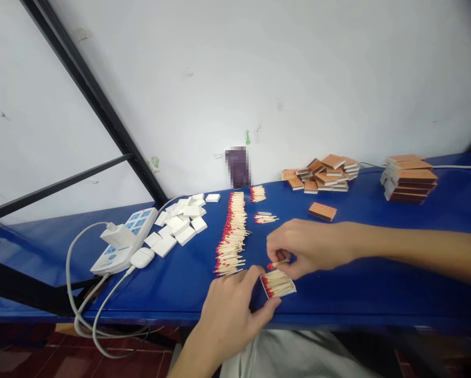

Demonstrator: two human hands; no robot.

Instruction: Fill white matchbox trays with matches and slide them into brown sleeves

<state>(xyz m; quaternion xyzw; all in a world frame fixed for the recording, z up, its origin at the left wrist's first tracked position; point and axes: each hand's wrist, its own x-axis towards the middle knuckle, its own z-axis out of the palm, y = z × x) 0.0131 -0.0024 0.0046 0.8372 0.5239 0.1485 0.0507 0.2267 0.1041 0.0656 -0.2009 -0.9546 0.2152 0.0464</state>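
My left hand (235,310) grips a small white matchbox tray (292,295) by its sides, near the front edge of the blue table. Red-tipped matches (276,283) lie side by side in the tray. Just above it, my right hand (308,247) pinches a few matches (278,264) between thumb and fingers, their red heads pointing left. Beyond my left hand a long row of loose matches (234,231) runs toward the wall. Two smaller groups of matches (258,193) lie to the right of that row.
White trays (180,220) are heaped at left, beside a power strip (131,231) with cables and a white earbud case (142,258). Orange matchbox sleeves (325,173) pile up by the wall; a single matchbox (322,211) lies nearer. A stack of matchboxes (410,178) stands far right.
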